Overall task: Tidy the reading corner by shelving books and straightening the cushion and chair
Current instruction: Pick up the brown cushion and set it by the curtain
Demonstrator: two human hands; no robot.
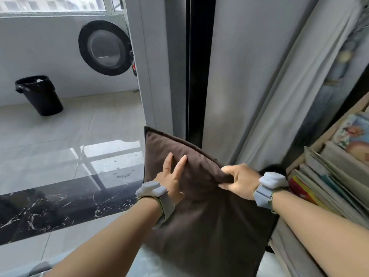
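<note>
Pinching the upper right edge of the brown cushion [199, 226] between curled fingers and thumb, the right hand [240, 181] has a firm hold of the fabric. The left hand [171, 177] lies on the cushion's face with its fingers straight and spread, pressing and gripping nothing. The cushion stands upright in the lower middle of the frame, leaning back toward the grey curtain [279, 96].

By my judgement the cushion step is under way and not finished, since both hands are on it and its top edge slants. At the right edge of the frame the books [329, 188] sit on their shelf leaning and uneven, so shelving looks only partly done. The pale surface under the cushion at the bottom of the frame may be the chair seat, though too little shows to be sure, so the chair's state is unknown.

No brand or title can be read. One book cover at the far right shows a coloured illustration, and a faint mark on the floor tile left of the cushion is too blurred to make out.
</note>
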